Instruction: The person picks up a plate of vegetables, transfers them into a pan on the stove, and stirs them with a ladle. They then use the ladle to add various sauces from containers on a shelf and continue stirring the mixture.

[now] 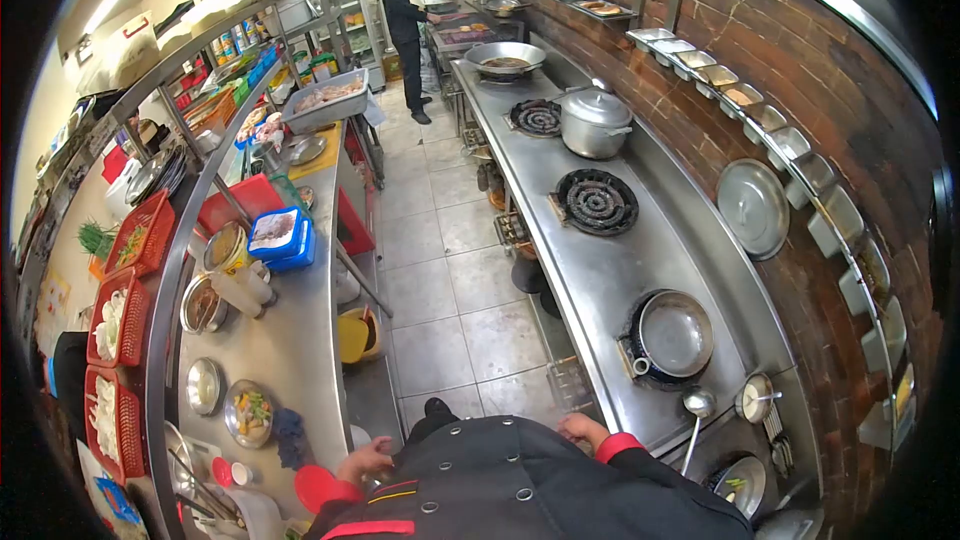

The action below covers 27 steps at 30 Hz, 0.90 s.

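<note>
My left hand (368, 462) hangs beside my body near the edge of the left steel worktable (315, 340). Its fingers are loosely apart, with nothing visible in them. My right hand (582, 430) is at the front edge of the steel stove counter (690, 250), fingers relaxed and slightly bent, no held object showing. Closest to it on the counter are a ladle (698, 405) and a wok (676, 335) on a burner. A metal bowl of cut vegetables (248, 413) and a dark cloth (289, 437) lie near my left hand.
A lidded pot (595, 122) and bare burners (596, 201) line the counter. Seasoning trays (745, 95) run along the brick wall. Red baskets (118, 320) fill the left shelf. A person (405, 35) stands at the far end of the tiled aisle (430, 240).
</note>
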### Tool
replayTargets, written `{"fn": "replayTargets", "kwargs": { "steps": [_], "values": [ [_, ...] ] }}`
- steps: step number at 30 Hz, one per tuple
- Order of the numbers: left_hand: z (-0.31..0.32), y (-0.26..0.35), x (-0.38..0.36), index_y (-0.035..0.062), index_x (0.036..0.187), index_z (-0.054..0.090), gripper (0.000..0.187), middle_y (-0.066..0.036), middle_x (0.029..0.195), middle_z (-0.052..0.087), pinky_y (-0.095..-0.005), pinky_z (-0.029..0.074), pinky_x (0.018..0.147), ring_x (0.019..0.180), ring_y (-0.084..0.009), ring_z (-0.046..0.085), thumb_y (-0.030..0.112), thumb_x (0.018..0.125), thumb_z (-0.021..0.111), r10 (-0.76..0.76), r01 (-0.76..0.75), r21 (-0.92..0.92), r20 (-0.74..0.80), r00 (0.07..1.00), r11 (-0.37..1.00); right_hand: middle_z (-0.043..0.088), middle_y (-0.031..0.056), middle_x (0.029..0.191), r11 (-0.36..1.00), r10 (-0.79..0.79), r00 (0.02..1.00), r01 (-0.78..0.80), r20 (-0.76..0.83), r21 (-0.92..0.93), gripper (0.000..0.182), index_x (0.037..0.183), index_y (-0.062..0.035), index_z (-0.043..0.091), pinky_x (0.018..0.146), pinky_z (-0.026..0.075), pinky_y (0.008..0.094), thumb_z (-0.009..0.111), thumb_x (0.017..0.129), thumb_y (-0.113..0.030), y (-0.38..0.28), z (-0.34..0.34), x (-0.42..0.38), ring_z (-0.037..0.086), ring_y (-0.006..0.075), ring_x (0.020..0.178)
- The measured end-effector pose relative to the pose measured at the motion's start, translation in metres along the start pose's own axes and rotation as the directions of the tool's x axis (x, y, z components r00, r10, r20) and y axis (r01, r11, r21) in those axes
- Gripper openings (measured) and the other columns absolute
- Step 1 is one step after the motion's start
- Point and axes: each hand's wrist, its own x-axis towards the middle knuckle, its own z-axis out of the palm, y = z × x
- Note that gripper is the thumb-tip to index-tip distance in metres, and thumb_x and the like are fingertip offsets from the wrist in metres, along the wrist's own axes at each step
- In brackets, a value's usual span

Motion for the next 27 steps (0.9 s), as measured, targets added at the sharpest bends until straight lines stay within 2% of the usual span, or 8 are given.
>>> {"fn": "replayTargets", "kwargs": {
  "steps": [3,7,15,18,21,24,26,27],
  "values": [
    [0.006,0.035,-0.012,0.0087,0.141,0.041,0.072,-0.016,0.128,0.055,-0.0398,0.052,0.088,0.110,-0.0270,0.062,0.023,0.081,0.077,0.053,-0.026,0.271,-0.091,0.994,0.962,0.068,0.0093,0.107,0.999,-0.011,1.000,0.010,-0.017,-0.044,0.030,0.121,-0.0096,0.057,0.052,0.051,0.0386,0.052,0.095,-0.022,0.014,-0.003,0.014,0.068,0.0232,0.073],
    [0.022,0.093,-0.032,0.0083,0.137,0.044,0.062,-0.007,0.114,0.061,-0.0349,0.053,0.069,0.096,-0.0217,0.064,0.023,0.086,0.074,0.011,-0.089,-0.323,-0.237,0.971,0.942,0.067,0.0093,0.111,0.984,-0.007,1.000,0.007,-0.002,-0.176,0.033,0.121,-0.0089,0.058,0.056,0.052,0.0400,0.045,0.098,-0.029,0.008,-0.006,-0.006,0.068,0.0233,0.075],
    [0.026,-0.057,0.020,0.0088,0.121,0.065,0.042,-0.014,0.104,0.070,-0.0367,0.050,0.087,0.094,-0.0281,0.067,0.035,0.088,0.067,0.433,-0.295,0.631,-0.072,0.898,0.718,0.068,0.0075,0.099,0.996,-0.010,0.994,0.000,-0.113,-0.093,0.029,0.108,-0.0082,0.065,0.055,0.052,0.0387,0.047,0.098,-0.029,-0.004,0.002,-0.031,0.066,0.0214,0.072],
    [0.032,-0.137,0.057,0.0133,0.115,0.069,0.035,-0.015,0.100,0.071,-0.0409,0.050,0.090,0.097,-0.0313,0.067,0.035,0.089,0.061,0.209,-0.111,0.579,-0.105,0.972,0.808,0.068,0.0068,0.087,0.994,-0.044,0.993,0.032,-0.106,-0.108,0.025,0.101,-0.0078,0.066,0.053,0.050,0.0371,0.050,0.097,-0.027,0.004,0.001,-0.025,0.065,0.0199,0.068],
    [0.035,-0.147,0.044,0.0161,0.109,0.072,0.034,-0.015,0.096,0.071,-0.0433,0.051,0.086,0.094,-0.0333,0.067,0.039,0.086,0.059,0.542,-0.407,0.868,0.205,0.815,0.283,0.066,0.0060,0.079,0.985,-0.120,0.992,0.114,-0.043,-0.128,0.019,0.098,-0.0074,0.065,0.051,0.048,0.0360,0.053,0.095,-0.021,0.023,-0.001,-0.019,0.061,0.0183,0.063],
    [0.043,-0.142,0.026,0.0173,0.103,0.072,0.032,-0.013,0.084,0.071,-0.0488,0.053,0.067,0.074,-0.0346,0.068,0.038,0.081,0.060,0.335,-0.113,0.976,0.045,0.941,0.186,0.064,0.0053,0.076,0.984,-0.111,0.994,0.108,-0.009,-0.140,0.014,0.098,-0.0063,0.065,0.052,0.047,0.0351,0.056,0.092,-0.015,0.022,-0.004,-0.015,0.058,0.0169,0.060],
    [0.056,-0.071,-0.027,0.0127,0.088,0.072,0.029,-0.012,0.076,0.070,-0.0454,0.052,0.061,0.069,-0.0311,0.068,0.038,0.081,0.060,0.420,0.071,0.959,-0.186,0.888,0.274,0.065,0.0053,0.078,0.966,-0.239,0.969,0.244,0.066,-0.088,0.013,0.099,-0.0043,0.065,0.055,0.048,0.0338,0.059,0.091,-0.012,0.032,-0.012,-0.014,0.058,0.0162,0.062],
    [0.045,-0.092,-0.002,0.0112,0.073,0.071,0.035,-0.008,0.069,0.069,-0.0431,0.051,0.062,0.067,-0.0275,0.067,0.042,0.084,0.058,0.161,0.132,0.602,-0.406,0.899,0.787,0.065,0.0054,0.079,0.896,-0.434,0.885,0.444,0.168,-0.025,0.013,0.100,-0.0032,0.065,0.057,0.049,0.0333,0.060,0.091,-0.012,0.031,-0.016,-0.020,0.060,0.0160,0.065]
  ]
}}
